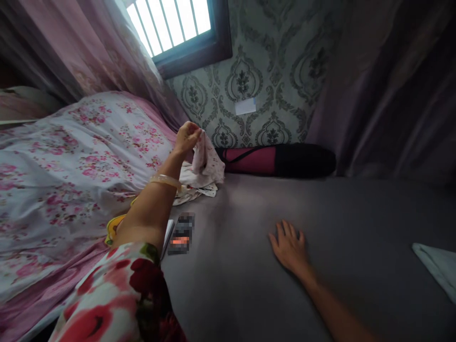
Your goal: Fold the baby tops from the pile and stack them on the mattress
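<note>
My left hand [188, 137] pinches the upper edge of a light cloth with small dark spots [208, 159], lifting part of it off the bed. More of the same pale fabric lies crumpled below, against the floral quilt [107, 137]. Out to the right, my right hand [289, 244] rests on the grey sheet [235, 285] with fingers spread and nothing in them. Nearer to me than the cloth lies a dark, pixelated flat object [181, 233], with a white item [167, 237] partly hidden behind my left forearm.
Along the wall lies a long maroon and black bag [274, 160]. A folded pale green cloth [436, 266] is at the right edge. Something yellow [116, 228] shows beside my left forearm. Curtains [399, 95] hang on both sides, and a barred window [174, 23] is above.
</note>
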`<action>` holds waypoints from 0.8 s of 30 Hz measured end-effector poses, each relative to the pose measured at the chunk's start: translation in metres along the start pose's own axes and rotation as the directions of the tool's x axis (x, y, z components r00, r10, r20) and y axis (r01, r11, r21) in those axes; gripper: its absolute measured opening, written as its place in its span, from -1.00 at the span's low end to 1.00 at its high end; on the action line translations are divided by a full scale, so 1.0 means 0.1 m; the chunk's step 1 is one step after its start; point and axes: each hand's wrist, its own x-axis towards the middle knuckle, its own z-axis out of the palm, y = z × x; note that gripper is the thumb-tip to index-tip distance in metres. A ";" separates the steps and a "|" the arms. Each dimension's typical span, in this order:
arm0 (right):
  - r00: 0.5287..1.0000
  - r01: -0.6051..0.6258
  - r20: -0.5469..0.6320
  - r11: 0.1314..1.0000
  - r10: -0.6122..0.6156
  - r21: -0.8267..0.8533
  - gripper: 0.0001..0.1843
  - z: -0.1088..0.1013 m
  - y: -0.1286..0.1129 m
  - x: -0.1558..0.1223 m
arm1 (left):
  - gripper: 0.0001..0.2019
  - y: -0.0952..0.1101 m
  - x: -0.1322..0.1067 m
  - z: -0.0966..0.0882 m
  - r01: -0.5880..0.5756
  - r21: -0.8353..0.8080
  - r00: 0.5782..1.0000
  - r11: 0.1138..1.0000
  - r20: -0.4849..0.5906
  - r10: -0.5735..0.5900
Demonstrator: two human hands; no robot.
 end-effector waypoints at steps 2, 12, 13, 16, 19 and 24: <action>1.000 0.002 0.002 1.000 -0.002 0.013 -0.36 -0.02 0.00 0.00 | -0.90 0.20 0.01 0.09 -0.070 -0.026 0.997 0.997 0.017 0.070; 1.000 0.005 0.003 0.989 -0.005 0.147 -0.48 -0.04 0.07 -0.01 | -0.89 1.21 -0.32 0.62 -0.272 -0.138 0.931 0.952 0.214 0.297; 1.000 0.002 0.015 0.986 -0.005 0.164 -0.51 -0.07 0.08 -0.01 | -0.88 1.28 -0.37 0.67 -0.280 -0.146 0.927 0.949 0.216 0.307; 1.000 -0.008 0.015 0.964 0.004 0.266 -0.56 -0.19 0.12 -0.01 | -0.87 1.43 -0.53 0.83 -0.264 -0.201 0.930 0.943 0.207 0.304; 0.998 -0.066 0.018 0.901 0.064 0.429 -0.55 -0.32 0.12 -0.01 | -0.85 1.52 -0.63 0.97 -0.179 -0.287 0.945 0.941 0.218 0.246; 0.949 -0.268 0.315 0.585 0.023 0.765 -0.33 -0.52 0.01 0.01 | -0.82 1.63 -0.69 1.09 -0.054 -0.397 0.961 0.916 0.229 0.156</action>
